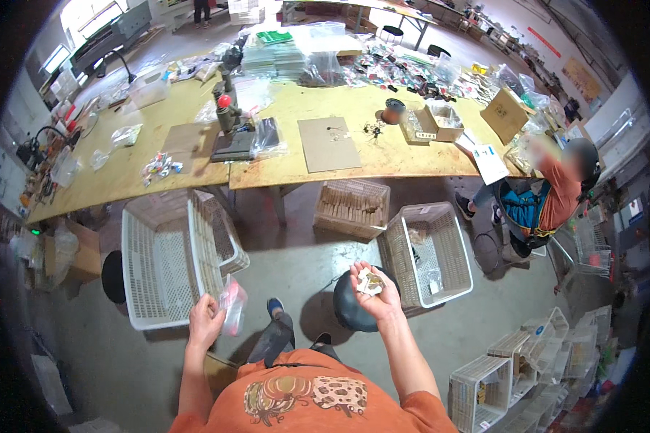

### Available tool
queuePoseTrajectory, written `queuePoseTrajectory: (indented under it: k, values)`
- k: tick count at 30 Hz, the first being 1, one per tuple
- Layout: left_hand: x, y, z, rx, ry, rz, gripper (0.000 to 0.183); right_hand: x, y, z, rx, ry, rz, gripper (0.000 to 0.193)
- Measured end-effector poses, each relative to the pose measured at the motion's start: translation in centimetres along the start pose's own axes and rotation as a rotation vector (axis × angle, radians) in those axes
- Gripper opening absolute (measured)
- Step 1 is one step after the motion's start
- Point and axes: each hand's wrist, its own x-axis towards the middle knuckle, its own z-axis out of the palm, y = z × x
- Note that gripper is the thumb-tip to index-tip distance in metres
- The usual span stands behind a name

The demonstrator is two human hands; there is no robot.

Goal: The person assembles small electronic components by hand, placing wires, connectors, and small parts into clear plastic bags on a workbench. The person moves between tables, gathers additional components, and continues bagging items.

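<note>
My left hand [206, 322] pinches the edge of a clear plastic bag [234, 307] with a reddish-pink tint, which hangs beside the big white crate. What is inside the bag is too small to make out. Palm up, my right hand [384, 302] cups a little heap of small white and brownish-gold pieces [370, 281], its fingers curled loosely around them. Below that hand is a round black stool [347, 307]. A large white plastic crate [139, 252] stands left of my left hand, and another white crate [464, 263] is to the right of the stool.
Ahead stretches a long yellowish worktable [282, 108] bearing a hand press [231, 133], a cardboard sheet [331, 144] and small boxes. Under its edge sits a crate of brown bundles [350, 208]. A seated co-worker [556, 180] is at the right; stacked crates [480, 393] stand lower right.
</note>
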Motion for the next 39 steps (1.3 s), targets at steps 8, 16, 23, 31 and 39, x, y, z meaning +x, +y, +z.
queuePoseTrajectory:
  k: [8, 16, 23, 31, 39]
  values:
    - [8.5, -0.6, 1.7, -0.105, -0.153, 0.031, 0.02, 10.8, -3.5, 3.2, 0.115, 0.083, -0.111, 0.031]
    - [17.0, 2.0, 1.8, -0.08, -0.303, 0.213, 0.02, 16.3, -5.8, 8.8, 0.084, 0.188, -0.292, 0.031]
    - [20.7, 4.8, 2.8, -0.068, -0.289, 0.218, 0.018, 21.9, -11.3, 8.2, -0.003, 0.225, -0.303, 0.03]
    - [24.6, 8.5, 7.6, 0.052, -0.351, 0.018, 0.018, 31.5, -23.2, 8.5, -0.067, 0.341, -0.332, 0.033]
    - [27.6, 14.6, 12.6, -0.016, -0.379, -0.111, 0.02, 39.4, -34.6, 10.7, -1.056, 0.316, -0.672, 0.031]
